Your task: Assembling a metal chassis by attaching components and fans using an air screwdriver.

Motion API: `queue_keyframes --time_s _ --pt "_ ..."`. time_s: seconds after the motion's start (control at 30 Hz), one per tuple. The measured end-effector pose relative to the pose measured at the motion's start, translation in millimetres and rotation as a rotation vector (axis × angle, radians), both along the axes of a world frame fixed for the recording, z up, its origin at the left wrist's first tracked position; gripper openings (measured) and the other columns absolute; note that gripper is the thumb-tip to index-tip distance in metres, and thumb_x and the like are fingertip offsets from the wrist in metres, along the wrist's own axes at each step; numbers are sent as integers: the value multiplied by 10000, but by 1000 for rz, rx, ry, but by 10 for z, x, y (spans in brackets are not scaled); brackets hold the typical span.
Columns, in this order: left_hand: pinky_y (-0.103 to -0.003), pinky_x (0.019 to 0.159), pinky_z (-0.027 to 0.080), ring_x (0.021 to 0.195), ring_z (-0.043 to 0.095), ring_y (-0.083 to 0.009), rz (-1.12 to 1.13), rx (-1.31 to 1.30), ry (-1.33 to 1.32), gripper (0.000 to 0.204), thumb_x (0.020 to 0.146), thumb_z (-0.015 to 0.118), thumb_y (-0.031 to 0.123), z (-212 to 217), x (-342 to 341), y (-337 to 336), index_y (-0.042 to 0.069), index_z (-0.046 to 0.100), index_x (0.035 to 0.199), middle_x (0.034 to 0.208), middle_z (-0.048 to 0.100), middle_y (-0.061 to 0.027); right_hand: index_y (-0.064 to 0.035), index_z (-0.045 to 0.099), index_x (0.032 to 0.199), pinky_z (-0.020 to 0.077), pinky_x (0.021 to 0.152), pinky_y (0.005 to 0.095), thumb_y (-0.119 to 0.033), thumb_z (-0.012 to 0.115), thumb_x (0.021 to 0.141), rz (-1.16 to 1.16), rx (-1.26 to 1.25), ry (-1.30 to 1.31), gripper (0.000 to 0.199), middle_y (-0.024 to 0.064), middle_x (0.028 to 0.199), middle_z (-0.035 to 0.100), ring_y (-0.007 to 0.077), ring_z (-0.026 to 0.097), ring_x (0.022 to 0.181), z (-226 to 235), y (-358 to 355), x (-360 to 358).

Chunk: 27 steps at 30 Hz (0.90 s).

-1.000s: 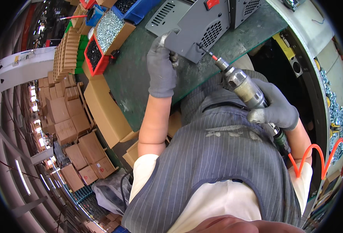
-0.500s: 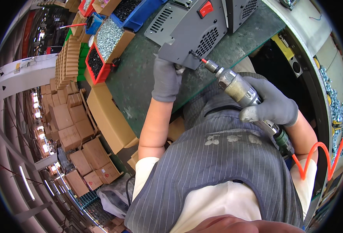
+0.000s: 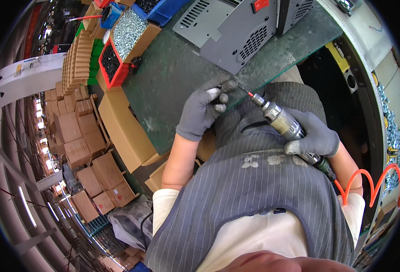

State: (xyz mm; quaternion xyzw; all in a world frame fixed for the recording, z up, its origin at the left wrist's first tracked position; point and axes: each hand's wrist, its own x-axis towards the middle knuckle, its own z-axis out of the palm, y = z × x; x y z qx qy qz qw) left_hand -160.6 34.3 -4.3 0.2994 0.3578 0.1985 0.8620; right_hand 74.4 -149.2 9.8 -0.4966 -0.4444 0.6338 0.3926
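Observation:
My right hand (image 3: 317,133), in a grey glove, is wrapped round a pneumatic screwdriver (image 3: 284,123) with an orange coiled hose. The screwdriver's thin bit points up-left toward my left hand (image 3: 202,106), also gloved, whose fingers are curled. Between its thumb and forefinger shows a small dark piece that looks like a screw (image 3: 219,86). Just beyond both hands, a grey sheet-metal housing (image 3: 229,50) stands on the bench, with a honeycomb vent and a red rocker switch (image 3: 260,5). Neither hand touches it.
The housing rests on a dark green bench mat (image 3: 163,90). To the left are a red bin of black screws (image 3: 123,77), a carton of silver screws (image 3: 151,38) and a blue bin (image 3: 175,12). An open cardboard box (image 3: 114,120) adjoins the bench's left edge.
My left hand has let go of the housing's lower corner and turned up beside the bit. The screwdriver has come off the panel and dropped slightly lower. The housing appears farther up-right.

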Motion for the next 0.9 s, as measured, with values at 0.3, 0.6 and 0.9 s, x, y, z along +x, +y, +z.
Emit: queue_keyframes --time_s 0.3,0.6,0.9 --pt "-151 462 325 584 410 -29 -77 161 -16 382 957 484 298 -4 165 -190 -31 537 1143 794 530 -8 -4 549 1146 452 788 309 -343 809 627 35 11 26 673 77 961 596 168 563 861 61 19 -2" --pt "-155 459 305 542 389 -25 -106 198 -17 381 948 501 299 97 445 -260 -43 565 1104 740 518 5 0 547 1146 457 790 301 -359 817 622 9 11 119 689 80 960 602 170 570 845 4 -72 127" --pt "-195 542 370 600 444 -52 -752 711 310 433 900 582 364 270 434 0 -24 591 1094 754 562 -14 -1 556 1131 457 776 293 -305 805 622 -15 40 63 643 65 916 601 155 565 829 -6 -156 461"
